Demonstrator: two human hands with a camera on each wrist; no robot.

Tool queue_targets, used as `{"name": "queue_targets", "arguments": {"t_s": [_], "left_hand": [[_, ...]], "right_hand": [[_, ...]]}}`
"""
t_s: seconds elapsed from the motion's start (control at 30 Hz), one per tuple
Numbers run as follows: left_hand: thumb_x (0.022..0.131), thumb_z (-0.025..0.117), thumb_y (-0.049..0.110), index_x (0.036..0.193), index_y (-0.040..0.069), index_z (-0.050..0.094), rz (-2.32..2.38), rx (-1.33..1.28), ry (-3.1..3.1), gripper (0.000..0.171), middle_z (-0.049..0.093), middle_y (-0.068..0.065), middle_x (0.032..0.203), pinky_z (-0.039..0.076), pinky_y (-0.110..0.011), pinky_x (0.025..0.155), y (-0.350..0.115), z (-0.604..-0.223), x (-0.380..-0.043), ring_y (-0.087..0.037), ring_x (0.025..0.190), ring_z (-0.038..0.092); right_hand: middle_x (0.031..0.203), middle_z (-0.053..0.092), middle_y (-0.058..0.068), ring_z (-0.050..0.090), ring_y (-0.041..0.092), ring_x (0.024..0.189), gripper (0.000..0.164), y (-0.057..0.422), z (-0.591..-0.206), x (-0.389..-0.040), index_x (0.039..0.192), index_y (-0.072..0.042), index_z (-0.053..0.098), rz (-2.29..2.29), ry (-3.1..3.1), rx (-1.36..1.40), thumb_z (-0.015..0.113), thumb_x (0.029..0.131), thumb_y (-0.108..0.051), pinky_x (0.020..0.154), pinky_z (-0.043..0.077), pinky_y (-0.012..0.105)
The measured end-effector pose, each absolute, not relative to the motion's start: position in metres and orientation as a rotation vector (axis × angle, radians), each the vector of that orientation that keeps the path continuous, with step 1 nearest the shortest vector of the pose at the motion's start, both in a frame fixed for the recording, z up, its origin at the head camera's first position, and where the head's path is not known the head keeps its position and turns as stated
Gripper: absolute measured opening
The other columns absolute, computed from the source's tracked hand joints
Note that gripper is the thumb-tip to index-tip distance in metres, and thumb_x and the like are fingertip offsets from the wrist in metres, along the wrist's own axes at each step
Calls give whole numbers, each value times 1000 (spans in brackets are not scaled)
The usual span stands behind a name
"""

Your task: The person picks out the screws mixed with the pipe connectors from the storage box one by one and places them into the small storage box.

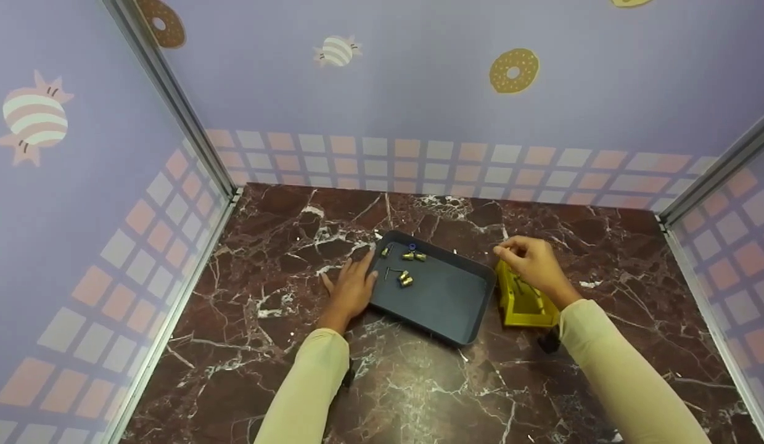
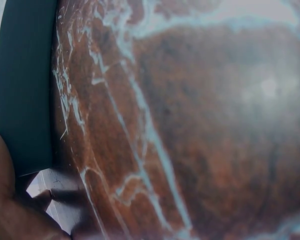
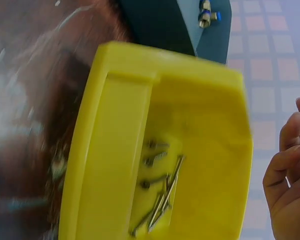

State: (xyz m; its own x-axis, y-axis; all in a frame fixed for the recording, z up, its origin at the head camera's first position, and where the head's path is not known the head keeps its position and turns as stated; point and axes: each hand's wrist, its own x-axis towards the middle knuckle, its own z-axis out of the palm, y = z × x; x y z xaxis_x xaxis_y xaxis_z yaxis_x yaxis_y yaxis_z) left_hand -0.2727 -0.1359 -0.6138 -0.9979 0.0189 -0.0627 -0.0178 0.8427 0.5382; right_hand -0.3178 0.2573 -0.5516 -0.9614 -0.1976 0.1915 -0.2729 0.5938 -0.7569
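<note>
My left hand (image 1: pixel 352 290) rests along the left edge of the dark grey tray (image 1: pixel 446 302), its fingers straight. In the tray lie several brass fittings (image 1: pixel 406 280), a blue-ringed piece (image 1: pixel 412 246) and a thin screw (image 1: pixel 387 272) at the left end. My right hand (image 1: pixel 533 262) is above the yellow bin (image 1: pixel 529 319) with bent fingers, thumb and forefinger close together. Whether a small piece is between them cannot be made out. Several screws (image 3: pixel 165 197) lie on the bin's floor in the right wrist view.
The bin stands just right of the tray on a dark red marbled tabletop (image 1: pixel 252 345). Lilac patterned panels (image 1: pixel 418 92) rise behind and at both sides, joined by metal posts (image 1: pixel 172 92).
</note>
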Motion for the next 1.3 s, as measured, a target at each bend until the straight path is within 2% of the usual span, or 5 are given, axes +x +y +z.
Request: {"name": "queue_targets", "arguments": {"t_s": [0.27, 0.63, 0.8, 1.13, 1.3], "left_hand": [[109, 43, 42, 162, 39, 26, 874, 9, 2945, 56, 49, 1, 157, -7, -80, 115, -137, -614, -273, -28, 157, 25], [109, 43, 44, 162, 40, 25, 877, 7, 2955, 56, 50, 1, 156, -7, -79, 116, -137, -614, -273, -28, 157, 25], [109, 43, 43, 162, 40, 25, 869, 12, 2956, 56, 50, 1, 156, -7, -79, 115, -137, -614, -273, -29, 157, 26], [109, 43, 44, 162, 38, 27, 866, 17, 2961, 56, 51, 0, 155, -4, -80, 115, -138, -614, -273, -29, 157, 26], [109, 43, 44, 162, 38, 27, 857, 9, 2964, 56, 51, 1, 155, -5, -80, 116, -137, -615, -273, -29, 157, 25]], "right_hand": [[79, 68, 21, 58, 17, 57, 29, 230, -551, -323, 100, -16, 78, 1457, -2710, 450, 70, 96, -43, 51, 51, 26], [76, 67, 23, 57, 16, 54, 22, 187, -558, -333, 102, -15, 79, 1508, -2708, 537, 72, 97, -34, 50, 49, 27], [77, 68, 26, 57, 15, 53, 23, 168, -561, -336, 101, -18, 79, 1515, -2732, 556, 72, 96, -40, 49, 47, 26], [72, 67, 4, 54, 13, 59, 18, 136, -571, -340, 97, -18, 79, 1406, -2785, 614, 72, 96, -35, 54, 45, 27], [72, 69, 3, 56, 12, 56, 16, 123, -577, -342, 96, -16, 79, 1389, -2809, 660, 73, 96, -31, 52, 47, 27]]}}
